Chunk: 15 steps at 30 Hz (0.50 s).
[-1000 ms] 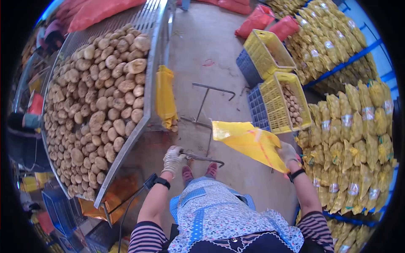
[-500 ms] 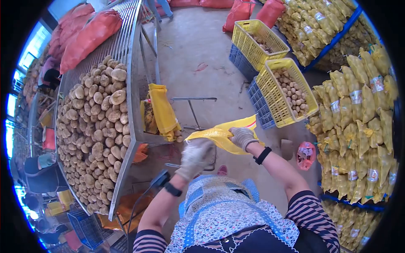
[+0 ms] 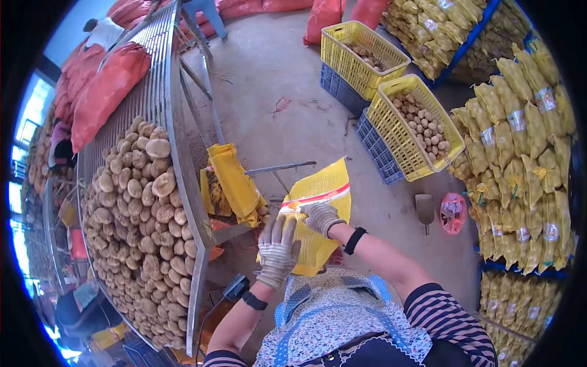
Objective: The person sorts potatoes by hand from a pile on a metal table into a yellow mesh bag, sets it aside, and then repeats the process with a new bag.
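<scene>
A flat yellow mesh bag (image 3: 324, 180) with a red and white printed band is spread out before my apron. My right hand (image 3: 321, 219), in a pale striped glove, grips it near the band with curled fingers. My left hand (image 3: 276, 249), gloved too, lies against the bag's left side with its fingers stretched out. To the left, a slatted metal sorting table (image 3: 183, 208) bears a big heap of potatoes (image 3: 137, 232). Folded yellow mesh bags (image 3: 229, 177) hang at that table's near corner.
Yellow crates (image 3: 384, 110) holding potatoes stand on blue crates (image 3: 374, 144). Stacked filled mesh bags (image 3: 520, 165) line the right side. On the floor are a metal scoop (image 3: 424, 209) and a pink bag (image 3: 452, 214). A red sack (image 3: 113, 92) lies on the table.
The yellow bag has turned from sideways and crumpled to hanging flat, its printed band now showing. My left hand, blurred before, now rests with fingers extended on the bag. The view has shifted.
</scene>
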Each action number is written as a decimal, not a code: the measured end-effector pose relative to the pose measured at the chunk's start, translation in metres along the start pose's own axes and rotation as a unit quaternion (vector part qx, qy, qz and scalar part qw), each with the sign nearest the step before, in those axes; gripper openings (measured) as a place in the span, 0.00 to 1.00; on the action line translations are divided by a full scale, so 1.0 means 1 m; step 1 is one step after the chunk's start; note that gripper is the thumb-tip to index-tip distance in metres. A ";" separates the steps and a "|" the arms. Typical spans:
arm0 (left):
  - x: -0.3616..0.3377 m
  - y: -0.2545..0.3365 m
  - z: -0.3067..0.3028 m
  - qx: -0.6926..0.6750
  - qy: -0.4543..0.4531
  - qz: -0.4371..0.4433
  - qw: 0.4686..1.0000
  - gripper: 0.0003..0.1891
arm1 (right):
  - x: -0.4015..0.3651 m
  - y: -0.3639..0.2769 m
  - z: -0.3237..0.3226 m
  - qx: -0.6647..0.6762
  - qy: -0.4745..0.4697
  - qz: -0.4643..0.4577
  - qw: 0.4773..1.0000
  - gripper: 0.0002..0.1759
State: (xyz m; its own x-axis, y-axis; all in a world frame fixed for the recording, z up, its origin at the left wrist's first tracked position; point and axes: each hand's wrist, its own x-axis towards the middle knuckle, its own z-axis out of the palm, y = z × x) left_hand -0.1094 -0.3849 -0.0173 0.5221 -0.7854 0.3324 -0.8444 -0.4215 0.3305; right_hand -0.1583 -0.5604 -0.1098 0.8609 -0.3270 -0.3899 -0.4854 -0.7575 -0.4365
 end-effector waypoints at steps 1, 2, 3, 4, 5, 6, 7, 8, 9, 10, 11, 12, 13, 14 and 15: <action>0.014 -0.016 0.007 -0.006 -0.003 0.002 1.000 0.22 | 0.007 -0.008 0.000 0.012 -0.006 -0.004 1.000 0.15; 0.026 -0.037 0.020 0.066 -0.006 -0.011 0.998 0.19 | 0.012 -0.016 -0.004 0.021 -0.014 -0.007 1.000 0.16; 0.032 -0.059 0.036 0.137 -0.010 -0.026 0.990 0.16 | 0.018 -0.020 -0.009 0.017 -0.018 -0.001 1.000 0.16; 0.028 -0.099 0.061 0.125 -0.131 -0.080 0.980 0.14 | 0.023 -0.026 -0.017 0.033 -0.023 0.021 0.999 0.18; 0.023 -0.140 0.078 0.111 -0.252 -0.131 0.953 0.13 | 0.029 -0.029 -0.021 0.050 -0.028 0.043 0.997 0.20; 0.029 -0.159 0.077 0.116 -0.269 -0.161 0.943 0.11 | 0.037 -0.020 -0.018 0.049 -0.042 0.038 0.997 0.23; 0.037 -0.173 0.073 0.122 -0.285 -0.189 0.932 0.09 | 0.043 -0.013 -0.013 0.046 -0.047 0.047 0.997 0.23; 0.041 -0.184 0.064 0.098 -0.257 -0.158 0.948 0.10 | 0.049 -0.009 -0.008 0.021 -0.064 0.079 0.995 0.25; 0.040 -0.189 0.069 0.093 -0.263 -0.155 0.948 0.10 | 0.052 -0.005 -0.002 -0.002 -0.082 0.110 0.991 0.28; 0.043 -0.194 0.072 0.068 -0.259 -0.167 0.949 0.11 | 0.055 -0.007 -0.001 0.022 -0.094 0.134 0.986 0.33; 0.048 -0.201 0.073 0.045 -0.254 -0.178 0.950 0.12 | 0.064 -0.003 0.006 0.027 -0.094 0.140 0.985 0.33; 0.051 -0.202 0.077 0.026 -0.247 -0.223 0.943 0.12 | 0.075 0.003 0.017 0.065 -0.036 0.170 0.983 0.33; 0.053 -0.213 0.086 0.027 -0.254 -0.216 0.943 0.12 | 0.084 0.007 0.024 0.101 0.021 0.200 0.974 0.33; 0.052 -0.225 0.101 -0.045 -0.227 -0.295 0.927 0.13 | 0.093 0.007 0.023 0.139 0.095 0.199 0.965 0.31; 0.050 -0.236 0.115 -0.116 -0.199 -0.373 0.899 0.13 | 0.104 0.011 0.020 0.142 0.094 0.207 0.963 0.31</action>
State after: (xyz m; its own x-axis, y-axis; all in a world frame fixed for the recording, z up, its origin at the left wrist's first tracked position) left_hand 0.1021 -0.3764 -0.1803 0.8094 -0.4435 -0.3851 -0.2055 -0.8280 0.5217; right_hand -0.0774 -0.5911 -0.1713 0.5836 -0.6846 -0.4367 -0.7926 -0.3631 -0.4899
